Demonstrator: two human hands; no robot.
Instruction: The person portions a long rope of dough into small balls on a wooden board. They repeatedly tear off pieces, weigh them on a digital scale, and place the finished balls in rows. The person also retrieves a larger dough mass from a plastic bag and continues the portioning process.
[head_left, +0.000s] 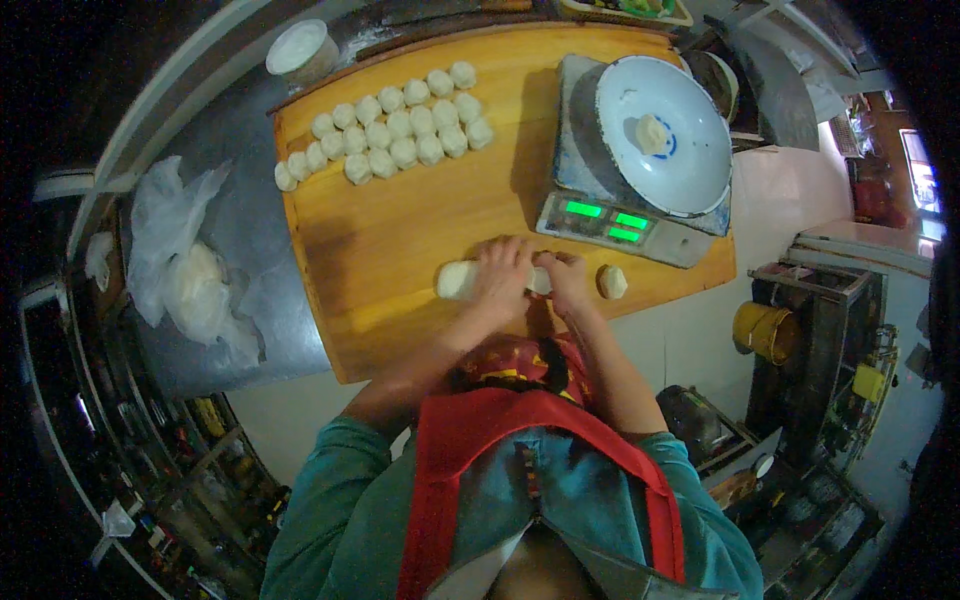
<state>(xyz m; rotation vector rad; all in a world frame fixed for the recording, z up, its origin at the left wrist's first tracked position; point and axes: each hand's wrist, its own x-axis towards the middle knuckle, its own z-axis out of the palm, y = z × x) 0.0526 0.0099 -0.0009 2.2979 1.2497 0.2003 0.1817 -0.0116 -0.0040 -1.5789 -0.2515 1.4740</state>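
Note:
A thick roll of white dough (454, 280) lies on the wooden board in front of me. My left hand (504, 276) is laid over it, the fingers curved across its top. At the right end of the roll my right hand (566, 280) is closed about the pale dough end; its fingers hide most of what is in them. One cut dough piece (613, 282) sits apart, just right of that hand. Beyond it stands a digital scale (630, 232) with lit green displays. The white enamel bowl (686, 180) on the scale holds another dough piece (651, 135).
Several dough pieces (403, 152) stand in rows on the far left of the wooden board (420, 214). Left of the board, a plastic bag of dough (199, 292) rests on a metal table (289, 300). A tub of white contents (302, 49) stands behind. A yellow bucket (772, 332) is at right.

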